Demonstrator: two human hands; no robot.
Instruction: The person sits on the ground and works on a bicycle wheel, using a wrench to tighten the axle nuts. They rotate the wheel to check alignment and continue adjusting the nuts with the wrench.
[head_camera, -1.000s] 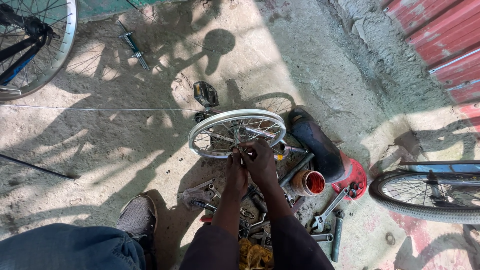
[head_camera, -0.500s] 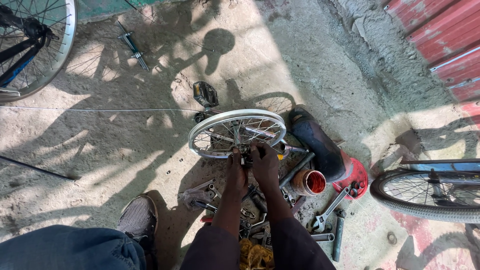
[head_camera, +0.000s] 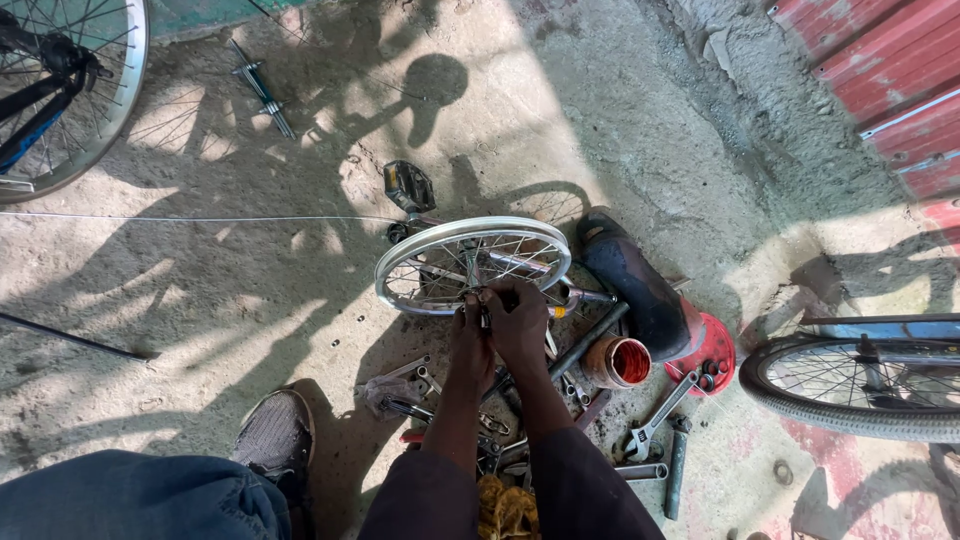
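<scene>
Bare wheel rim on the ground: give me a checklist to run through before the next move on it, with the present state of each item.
1. Both hands on the work: ok. The left hand and right hand meet at the near edge of the wheel rim.
2. Rim steady: cannot tell. It lies roughly flat, but what bears it is hidden.
3. Tool in the fingers: cannot tell, too small and covered by the hands.
4. Spare tools within reach: ok. A spanner and other tools lie just right of the arms.
5. Open tin clear of the hands: ok, apart but close to the right forearm.
6. Footing: ok, shoe flat on the ground.
</scene>
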